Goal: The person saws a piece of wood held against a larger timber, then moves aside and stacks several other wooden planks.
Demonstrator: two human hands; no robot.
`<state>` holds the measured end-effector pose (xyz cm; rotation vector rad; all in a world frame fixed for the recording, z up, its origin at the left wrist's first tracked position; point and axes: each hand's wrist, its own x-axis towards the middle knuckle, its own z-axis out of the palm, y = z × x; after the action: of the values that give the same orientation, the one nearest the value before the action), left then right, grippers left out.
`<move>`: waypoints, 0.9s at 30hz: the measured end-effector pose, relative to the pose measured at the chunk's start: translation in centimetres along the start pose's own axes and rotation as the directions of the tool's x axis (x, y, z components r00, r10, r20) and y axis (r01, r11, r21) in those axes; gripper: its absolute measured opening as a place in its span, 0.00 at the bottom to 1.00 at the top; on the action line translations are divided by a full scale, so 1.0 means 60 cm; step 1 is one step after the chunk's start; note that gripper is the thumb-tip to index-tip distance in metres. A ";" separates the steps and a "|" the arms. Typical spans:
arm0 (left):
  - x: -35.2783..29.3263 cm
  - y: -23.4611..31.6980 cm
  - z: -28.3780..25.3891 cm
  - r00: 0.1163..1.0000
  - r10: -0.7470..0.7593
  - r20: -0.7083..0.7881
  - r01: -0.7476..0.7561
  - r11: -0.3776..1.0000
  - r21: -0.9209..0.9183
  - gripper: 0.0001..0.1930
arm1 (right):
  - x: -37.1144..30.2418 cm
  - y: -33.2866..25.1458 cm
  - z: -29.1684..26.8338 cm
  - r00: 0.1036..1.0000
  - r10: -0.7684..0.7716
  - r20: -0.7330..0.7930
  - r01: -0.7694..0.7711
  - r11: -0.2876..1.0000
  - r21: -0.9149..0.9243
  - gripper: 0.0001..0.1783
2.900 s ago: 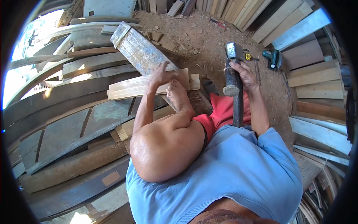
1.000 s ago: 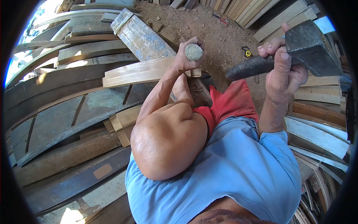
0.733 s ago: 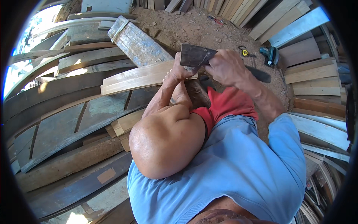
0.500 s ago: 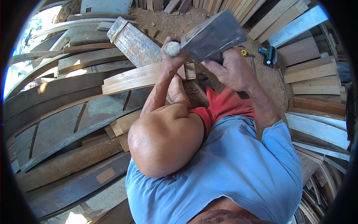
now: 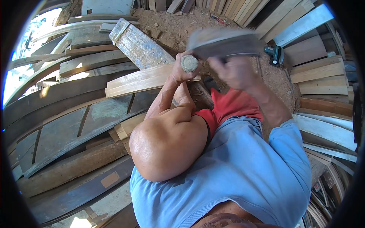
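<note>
My left hand (image 5: 178, 73) is wrapped round the handle of what looks like a chisel, whose round, pale, frayed end (image 5: 189, 63) faces up. Its blade is hidden beneath the fist. In my right hand (image 5: 237, 74), blurred by motion, is a mallet with a big blocky dark head (image 5: 226, 45). The mallet's head hangs just right of the handle end; whether they touch I cannot tell. A pale, freshly cut wooden board (image 5: 138, 79) lies below and left of my left hand, beside my bare lower leg.
A worn, paint-stained plank (image 5: 140, 43) lies beyond the pale board. Stacked dark boards (image 5: 83, 119) fill the left. A green power tool (image 5: 274, 56) rests on the sawdust-covered floor at right, near leaning planks (image 5: 319, 78). A red-handled tool (image 5: 219, 19) lies at the back.
My left hand and the chisel's handle end have shifted right and slightly nearer. The mallet has moved right and tilted, now blurred. It uncovers the red-handled tool and hides a yellow item on the floor.
</note>
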<state>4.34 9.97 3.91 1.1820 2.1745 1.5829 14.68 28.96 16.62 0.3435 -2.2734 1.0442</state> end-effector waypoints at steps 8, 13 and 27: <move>0.006 -0.004 -0.013 0.851 -0.100 -0.516 0.163 0.984 0.079 0.07 | -0.030 0.008 0.011 0.857 0.331 0.395 -0.386 0.920 0.069 0.15; 0.004 -0.007 -0.007 0.924 -0.281 -0.259 0.230 0.950 -0.210 0.09 | 0.000 -0.013 -0.044 0.919 0.342 0.197 -0.385 0.886 0.257 0.12; -0.020 -0.010 -0.012 0.887 0.456 0.073 -0.447 0.808 0.383 0.21 | -0.048 0.039 0.030 0.786 0.227 0.575 -0.106 0.966 -0.236 0.15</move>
<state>4.43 8.58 3.37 1.9381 2.4253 1.3332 15.07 29.10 12.53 0.4437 -3.0025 0.8653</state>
